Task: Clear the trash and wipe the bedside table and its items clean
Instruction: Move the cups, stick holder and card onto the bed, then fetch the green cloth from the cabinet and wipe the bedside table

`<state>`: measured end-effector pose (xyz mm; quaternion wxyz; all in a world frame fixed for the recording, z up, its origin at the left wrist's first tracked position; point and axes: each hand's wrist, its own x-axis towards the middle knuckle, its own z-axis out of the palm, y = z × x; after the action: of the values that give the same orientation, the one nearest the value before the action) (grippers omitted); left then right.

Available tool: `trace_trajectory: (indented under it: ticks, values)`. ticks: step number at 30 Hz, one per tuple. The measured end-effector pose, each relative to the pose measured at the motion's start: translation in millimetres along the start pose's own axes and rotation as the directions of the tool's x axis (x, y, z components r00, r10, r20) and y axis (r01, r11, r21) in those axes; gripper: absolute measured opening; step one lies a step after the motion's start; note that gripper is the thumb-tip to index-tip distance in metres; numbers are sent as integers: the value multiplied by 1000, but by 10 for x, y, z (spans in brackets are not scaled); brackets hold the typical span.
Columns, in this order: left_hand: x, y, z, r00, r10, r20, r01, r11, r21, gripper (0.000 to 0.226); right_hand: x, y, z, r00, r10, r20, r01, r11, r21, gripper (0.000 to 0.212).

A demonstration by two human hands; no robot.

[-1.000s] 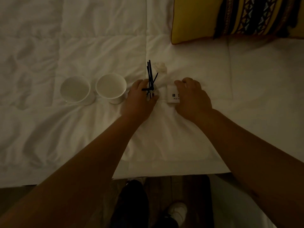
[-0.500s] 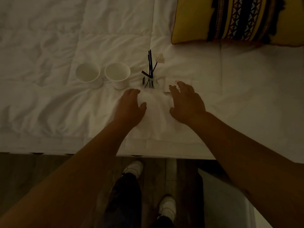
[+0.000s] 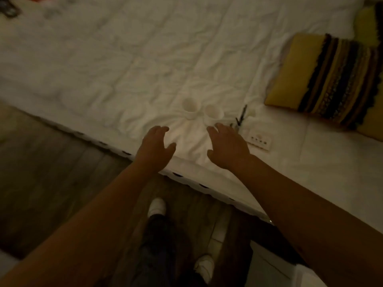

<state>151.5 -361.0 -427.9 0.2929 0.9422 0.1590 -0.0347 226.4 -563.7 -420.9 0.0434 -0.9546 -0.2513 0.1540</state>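
Note:
Two white cups (image 3: 191,104) (image 3: 213,112) stand side by side on the white bedding (image 3: 128,65). Right of them is a small reed diffuser (image 3: 240,119) with dark sticks, and a small white card (image 3: 260,139) lies flat beside it. My left hand (image 3: 154,146) hovers over the bed's near edge with fingers spread, holding nothing. My right hand (image 3: 227,145) is also empty and relaxed, just in front of the cups and diffuser, apart from them. The picture is dim and blurred.
A yellow cushion with dark stripes (image 3: 329,79) lies on the bed at the right. Dark wooden floor (image 3: 47,166) runs along the bed's edge, with my legs and white shoes (image 3: 157,208) below. A pale object (image 3: 275,270) stands at the lower right.
Both hands let go of the diffuser and the card and drew back toward the bed's edge. The view swung left and tilted, so the items now sit farther right.

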Motion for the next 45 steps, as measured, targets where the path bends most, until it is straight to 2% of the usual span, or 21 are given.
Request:
trace_trajectory:
  ticks: [6, 12, 15, 18, 22, 29, 33, 45]
  values:
    - [-528, -663, -1237, 970, -203, -131, 206, 979, 7, 63, 139, -1505, -448, 953, -302, -14, 302, 953, -4, 68]
    - [-1415, -1660, -2448, 889, -361, -282, 380, 925, 14, 66, 154, -3451, -726, 815, -580, 3, 580, 814, -12, 62]
    - [-1833, -2154, -2892, 849, -401, -345, 427, 904, -2, 66, 135, -4295, -771, 736, -677, 1, 676, 736, -47, 60]
    - [-2158, -2566, -3295, 804, -489, -340, 519, 855, -1, 71, 122, -4997, -840, 682, -731, 13, 731, 680, -62, 67]
    - [-2531, -3034, -3783, 765, -527, -370, 556, 831, -34, 70, 19, -5831, -938, 616, -787, 19, 787, 615, -57, 69]
    - [-2811, -3503, -4459, 728, -541, -421, 582, 812, -36, 73, 120, -6787, -1230, 535, -845, 1, 840, 532, -111, 67]
    - [-2703, -3697, -4730, 703, -546, -456, 602, 798, -29, 71, 351, -7151, -1318, 518, -855, -14, 846, 514, -143, 71]
    - [-1381, -4447, -6008, 676, -488, -552, 607, 793, 43, 70, 1872, -8297, -1815, 427, -899, -97, 882, 438, -175, 71]
